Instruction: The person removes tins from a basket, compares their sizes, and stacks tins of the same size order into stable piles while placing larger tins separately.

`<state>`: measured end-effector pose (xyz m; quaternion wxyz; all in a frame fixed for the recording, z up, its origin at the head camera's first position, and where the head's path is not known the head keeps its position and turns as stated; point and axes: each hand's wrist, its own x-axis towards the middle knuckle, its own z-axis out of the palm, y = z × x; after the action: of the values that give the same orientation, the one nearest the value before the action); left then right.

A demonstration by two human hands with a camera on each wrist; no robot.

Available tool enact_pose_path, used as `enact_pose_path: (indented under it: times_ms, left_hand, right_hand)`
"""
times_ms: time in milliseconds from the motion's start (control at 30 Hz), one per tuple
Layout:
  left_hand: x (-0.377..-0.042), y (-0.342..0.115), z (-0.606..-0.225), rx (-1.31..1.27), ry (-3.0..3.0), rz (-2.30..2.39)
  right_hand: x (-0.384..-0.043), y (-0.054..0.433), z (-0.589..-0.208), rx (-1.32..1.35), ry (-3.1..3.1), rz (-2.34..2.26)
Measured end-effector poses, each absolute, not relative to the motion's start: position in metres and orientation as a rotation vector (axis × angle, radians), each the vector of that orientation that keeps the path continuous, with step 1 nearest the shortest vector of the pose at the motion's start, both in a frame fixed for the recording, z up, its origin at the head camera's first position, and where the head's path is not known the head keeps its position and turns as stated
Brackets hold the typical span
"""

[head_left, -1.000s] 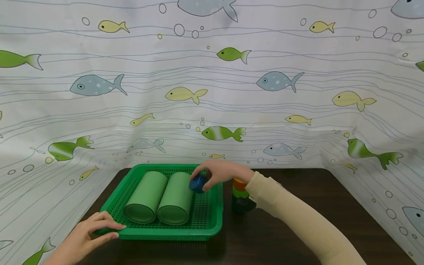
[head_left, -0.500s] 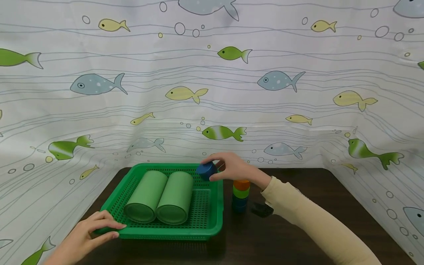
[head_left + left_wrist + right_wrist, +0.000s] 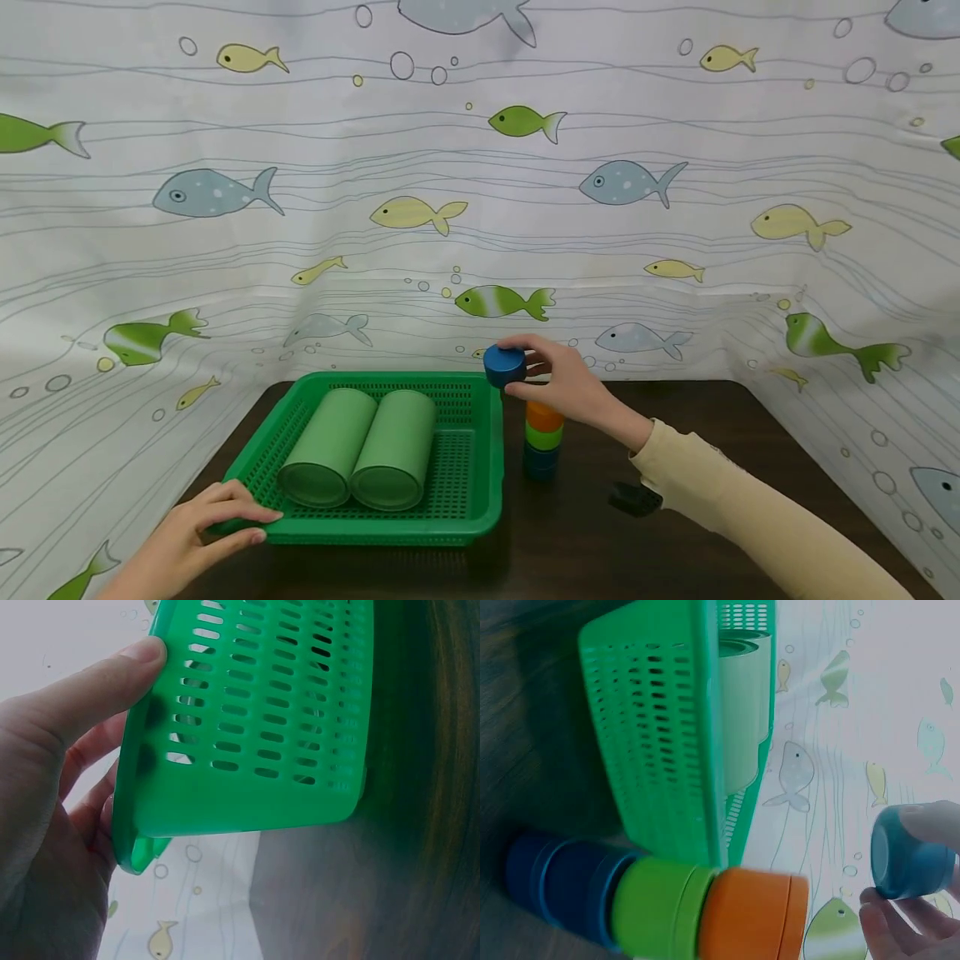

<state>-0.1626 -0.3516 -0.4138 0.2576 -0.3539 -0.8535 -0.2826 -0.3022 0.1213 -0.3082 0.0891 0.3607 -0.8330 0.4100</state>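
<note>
My left hand (image 3: 197,533) pinches the near left corner of a green plastic basket (image 3: 375,528), with the thumb on its outer wall and fingers behind the rim in the left wrist view. Inside, two pale green cans (image 3: 330,446) lie side by side on the left. My right hand (image 3: 566,379) holds a small blue round container (image 3: 504,365) between thumb and fingers, raised above the basket's right rim. Just below that hand stands a stack of similar round pieces: orange (image 3: 750,915) on top, lime green (image 3: 660,904) under it, dark blue (image 3: 574,881) at the bottom.
The dark brown table (image 3: 720,450) extends to the right of the basket and stack. A white curtain with fish prints (image 3: 525,208) encloses the back and sides. Below the right sleeve (image 3: 720,492) shows a small black device (image 3: 636,498).
My right hand has lifted the blue container up and to the right, from over the basket's inside to its right rim, and the stack shows more fully. The left hand keeps its place.
</note>
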Motion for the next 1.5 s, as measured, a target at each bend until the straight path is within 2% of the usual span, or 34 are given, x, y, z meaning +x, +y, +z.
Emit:
enact_pose_path:
  times_ms: [600, 1500]
  left_hand:
    - [-0.161, -0.352, -0.414, -0.945, -2.337, -0.737]
    - [-0.161, -0.351, -0.412, -0.946, -2.334, -0.739]
  right_hand:
    - [-0.292, 0.163, -0.322, 0.952, -2.429, 1.047]
    - [-0.292, 0.169, -0.347, 0.909, -2.393, 0.927]
